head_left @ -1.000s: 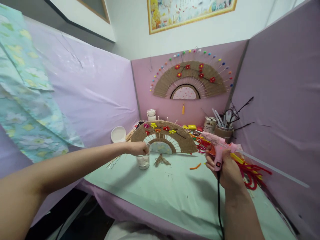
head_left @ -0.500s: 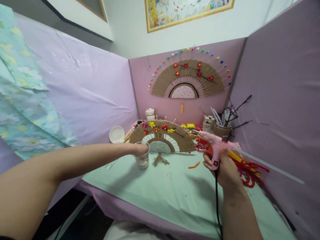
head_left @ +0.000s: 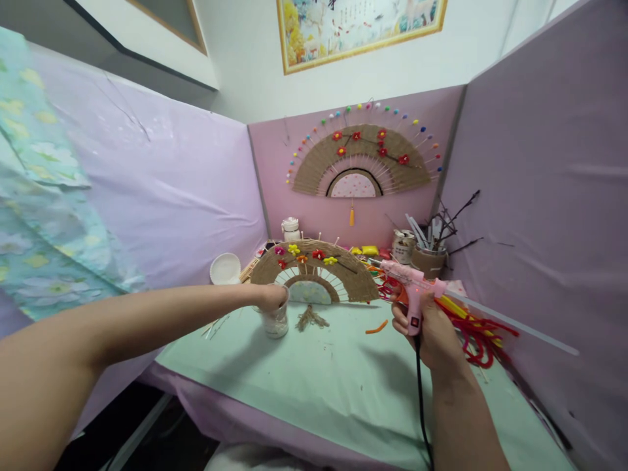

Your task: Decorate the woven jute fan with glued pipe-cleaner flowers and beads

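Note:
My left hand [head_left: 273, 297] reaches into the mouth of a clear plastic cup [head_left: 276, 325]; its fingers are hidden inside. Wrapped round the handle of a pink glue gun [head_left: 415, 294] is my right hand [head_left: 422, 324], on the right side. The gun's nozzle points left, and a long clear glue stick [head_left: 520, 322] sticks out of its back. Between the hands a brown twine fan [head_left: 356, 280] stands upright, with red, yellow, orange and pink flowers on a twig. A small twine tassel [head_left: 311, 318] lies below it.
Orange pipe cleaner [head_left: 377, 327] lies on the green cloth [head_left: 318, 379]. Red and yellow pipe cleaners [head_left: 483, 340] lie behind my right hand. A white bowl [head_left: 225, 269], a lidded jar [head_left: 291, 229] and a pot with twigs [head_left: 428, 260] stand behind. Another fan [head_left: 309, 163] hangs on the back panel.
The view has shifted slightly, so most things appear a little lower and further left. My left hand remains in the cup, which looks a bit more tilted; my right hand still holds the glue gun.

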{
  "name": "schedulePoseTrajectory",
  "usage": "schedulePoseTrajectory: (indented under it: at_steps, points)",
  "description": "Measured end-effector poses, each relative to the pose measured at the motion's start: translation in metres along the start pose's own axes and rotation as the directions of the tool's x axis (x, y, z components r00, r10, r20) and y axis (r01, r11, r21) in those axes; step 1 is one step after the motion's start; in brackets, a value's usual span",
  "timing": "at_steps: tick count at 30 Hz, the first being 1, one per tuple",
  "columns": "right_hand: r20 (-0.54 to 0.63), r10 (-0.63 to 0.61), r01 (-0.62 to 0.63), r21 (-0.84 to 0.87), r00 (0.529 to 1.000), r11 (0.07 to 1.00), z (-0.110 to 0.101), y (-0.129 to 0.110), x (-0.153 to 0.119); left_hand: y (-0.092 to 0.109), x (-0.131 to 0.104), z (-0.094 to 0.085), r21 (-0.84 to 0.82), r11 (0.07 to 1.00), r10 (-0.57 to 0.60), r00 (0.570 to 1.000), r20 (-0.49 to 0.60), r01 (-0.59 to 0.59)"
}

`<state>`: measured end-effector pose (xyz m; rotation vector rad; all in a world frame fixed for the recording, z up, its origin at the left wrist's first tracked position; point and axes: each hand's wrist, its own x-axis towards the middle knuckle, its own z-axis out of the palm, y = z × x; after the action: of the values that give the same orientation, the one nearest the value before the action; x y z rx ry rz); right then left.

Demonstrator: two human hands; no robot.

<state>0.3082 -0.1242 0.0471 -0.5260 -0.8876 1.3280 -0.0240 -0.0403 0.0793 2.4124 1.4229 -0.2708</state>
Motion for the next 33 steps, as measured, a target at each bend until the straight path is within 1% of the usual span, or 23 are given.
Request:
schedulePoseTrajectory:
  at_steps: [4, 6, 7, 9, 10, 11, 12, 13, 14, 15, 16, 17, 18, 19, 20, 21, 22, 24, 26, 30, 33]
  points:
    - [0.018, 0.002, -0.002, -0.018, 1.000, 1.000, 0.000, 0.000, -0.001, 0.008, -0.009, -0.014, 0.070, 0.996, -0.063, 0.995, 0.081, 0.057]
    - [0.017, 0.003, -0.002, -0.032, 1.000, 0.999, 0.001, -0.001, -0.001, 0.012, -0.015, -0.020, 0.033, 0.997, -0.070, 0.994, 0.089, 0.068]
    - [0.012, 0.001, 0.000, -0.033, 1.000, 0.999, 0.001, -0.001, -0.001, 0.012, -0.019, -0.024, -0.025, 0.997, -0.065, 0.994, 0.084, 0.068]
    - [0.002, -0.004, 0.004, -0.023, 1.000, 1.000, 0.002, -0.001, -0.001, 0.009, -0.027, -0.031, -0.197, 0.977, -0.074, 0.995, 0.063, 0.085]
    - [0.002, -0.002, 0.002, -0.017, 1.000, 1.000, 0.002, -0.001, -0.001, 0.006, -0.032, -0.034, -0.303, 0.947, -0.095, 0.994, 0.045, 0.104]
    - [0.004, 0.002, -0.002, -0.016, 1.000, 1.000, 0.002, -0.001, -0.001, 0.002, -0.036, -0.036, -0.420, 0.899, -0.125, 0.992, 0.028, 0.125]
    - [0.008, 0.009, -0.009, -0.019, 1.000, 1.000, 0.002, -0.001, -0.001, -0.002, -0.041, -0.038, -0.548, 0.824, -0.159, 0.987, 0.017, 0.142]
    - [0.011, 0.014, -0.014, -0.025, 1.000, 1.000, 0.002, -0.001, -0.001, -0.006, -0.045, -0.040, -0.679, 0.719, -0.193, 0.981, 0.015, 0.152]
    - [0.012, 0.017, -0.017, -0.032, 1.000, 0.999, 0.002, -0.001, -0.001, -0.009, -0.048, -0.041, -0.800, 0.581, -0.216, 0.976, 0.022, 0.147]
    - [0.013, 0.019, -0.019, -0.039, 1.000, 0.999, 0.002, -0.001, -0.001, -0.011, -0.052, -0.041, -0.899, 0.418, -0.229, 0.973, 0.035, 0.131]
    - [0.010, 0.017, -0.017, -0.043, 1.000, 0.999, 0.002, -0.001, -0.001, -0.012, -0.054, -0.041, -0.964, 0.242, -0.233, 0.971, 0.051, 0.109]
    - [0.007, 0.014, -0.014, -0.045, 1.000, 0.999, 0.002, 0.000, -0.001, -0.013, -0.056, -0.040, -0.994, 0.071, -0.231, 0.971, 0.066, 0.084]
    - [0.004, 0.012, -0.012, -0.046, 1.000, 0.999, 0.002, 0.000, -0.001, -0.013, -0.057, -0.039, -0.994, -0.081, -0.222, 0.972, 0.083, 0.067]
    - [0.001, 0.011, -0.011, -0.047, 1.000, 0.999, 0.003, 0.000, -0.001, -0.012, -0.058, -0.037, -0.976, -0.208, -0.207, 0.973, 0.103, 0.060]
    - [0.000, 0.014, -0.014, -0.047, 1.000, 0.999, 0.003, 0.000, -0.001, -0.011, -0.058, -0.036, -0.949, -0.309, -0.193, 0.974, 0.123, 0.058]
    - [0.001, 0.019, -0.019, -0.048, 1.000, 0.999, 0.003, 0.001, -0.001, -0.010, -0.058, -0.033, -0.921, -0.385, -0.180, 0.974, 0.140, 0.062]
    - [0.002, 0.027, -0.027, -0.052, 1.000, 0.998, 0.003, 0.001, -0.001, -0.010, -0.058, -0.031, -0.896, -0.440, -0.170, 0.974, 0.152, 0.063]
    - [0.000, 0.042, -0.042, -0.061, 0.999, 0.997, 0.003, 0.001, -0.001, -0.010, -0.059, -0.027, -0.863, -0.502, -0.167, 0.973, 0.162, 0.057]
    - [-0.004, 0.045, -0.045, -0.070, 0.999, 0.997, 0.003, 0.002, -0.001, -0.013, -0.060, -0.025, -0.853, -0.519, -0.179, 0.970, 0.167, 0.051]
    - [-0.006, 0.036, -0.037, -0.081, 0.999, 0.996, 0.002, 0.003, -0.001, -0.016, -0.063, -0.025, -0.867, -0.492, -0.202, 0.958, 0.201, 0.078]
    - [-0.012, 0.042, -0.043, -0.081, 0.999, 0.996, 0.001, 0.004, 0.000, -0.013, -0.064, -0.027, -0.875, -0.474, -0.213, 0.951, 0.224, 0.100]
